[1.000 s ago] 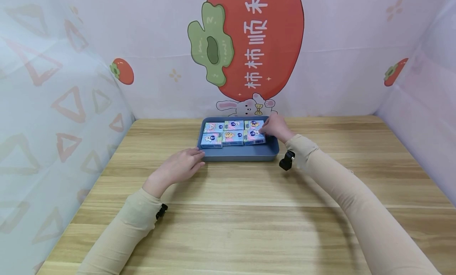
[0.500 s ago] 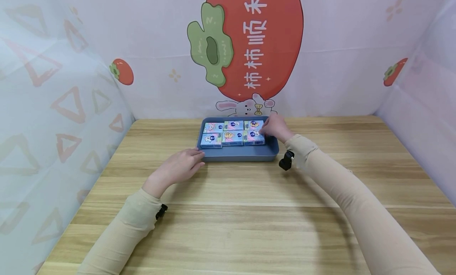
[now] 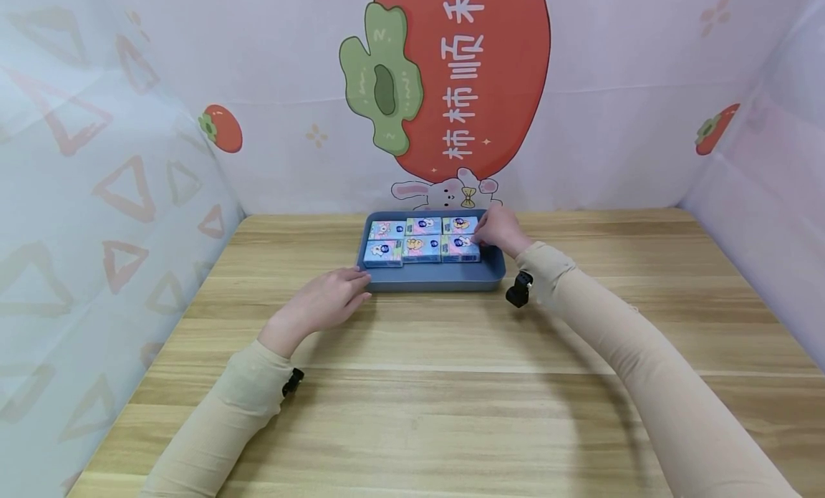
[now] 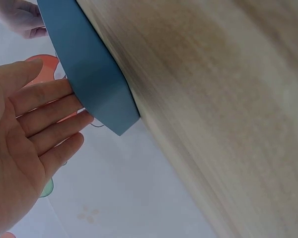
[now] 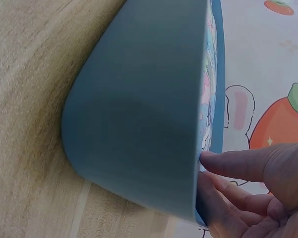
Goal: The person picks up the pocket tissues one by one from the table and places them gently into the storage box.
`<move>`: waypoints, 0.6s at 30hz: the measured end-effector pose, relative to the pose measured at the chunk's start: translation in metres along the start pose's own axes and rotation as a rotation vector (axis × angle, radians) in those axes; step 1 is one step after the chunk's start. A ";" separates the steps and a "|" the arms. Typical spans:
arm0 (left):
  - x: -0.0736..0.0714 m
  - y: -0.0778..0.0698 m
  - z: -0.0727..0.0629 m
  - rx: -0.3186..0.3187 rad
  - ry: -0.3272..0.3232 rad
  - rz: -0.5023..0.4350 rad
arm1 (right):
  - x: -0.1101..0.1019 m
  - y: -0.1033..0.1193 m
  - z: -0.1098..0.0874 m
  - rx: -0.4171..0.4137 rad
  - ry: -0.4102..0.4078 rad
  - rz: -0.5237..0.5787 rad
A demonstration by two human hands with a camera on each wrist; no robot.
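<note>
A blue-grey tray (image 3: 432, 277) lies at the back of the table. In it sit several small blue cartoon-printed tissue packs, in two rows. My right hand (image 3: 504, 231) reaches over the tray's right end, thumb and fingers pinching the right edge of the front right tissue pack (image 3: 460, 249). In the right wrist view the thumb (image 5: 233, 163) passes over the rim and the bent fingers dip inside, their tips partly hidden. My left hand (image 3: 327, 297) touches the tray's front left corner; the left wrist view has its nearly straight fingers (image 4: 49, 116) against the outer wall.
The front left pack (image 3: 383, 253) overlaps the corner of its neighbour (image 3: 421, 249). Behind the tray stands a white printed backdrop (image 3: 599, 147), and a pale side sheet (image 3: 116, 197) flanks the left. The wooden table (image 3: 412, 412) stretches in front.
My right thumb has slid slightly to the right over the front right tissue pack, baring more of its top. The left hand, tray and other packs stay put.
</note>
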State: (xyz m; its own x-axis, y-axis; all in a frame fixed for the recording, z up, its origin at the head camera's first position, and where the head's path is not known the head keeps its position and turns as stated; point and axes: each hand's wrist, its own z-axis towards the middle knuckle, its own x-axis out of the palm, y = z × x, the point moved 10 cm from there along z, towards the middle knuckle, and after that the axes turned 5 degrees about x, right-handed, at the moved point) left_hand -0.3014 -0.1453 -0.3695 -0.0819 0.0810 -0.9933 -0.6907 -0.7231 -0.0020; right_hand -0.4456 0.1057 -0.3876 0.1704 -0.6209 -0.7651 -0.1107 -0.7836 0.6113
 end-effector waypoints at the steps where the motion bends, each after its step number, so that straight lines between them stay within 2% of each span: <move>1: 0.000 0.000 0.000 0.000 0.001 0.001 | 0.000 0.000 0.000 -0.001 0.001 -0.001; 18: 0.001 0.001 -0.001 -0.013 0.015 0.001 | 0.000 -0.003 0.003 0.006 0.014 0.008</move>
State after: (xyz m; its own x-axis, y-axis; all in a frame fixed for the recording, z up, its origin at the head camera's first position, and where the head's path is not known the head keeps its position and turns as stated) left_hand -0.3015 -0.1462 -0.3708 -0.0717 0.0695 -0.9950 -0.6810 -0.7322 -0.0020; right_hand -0.4479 0.1081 -0.3901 0.1836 -0.6267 -0.7573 -0.1183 -0.7789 0.6159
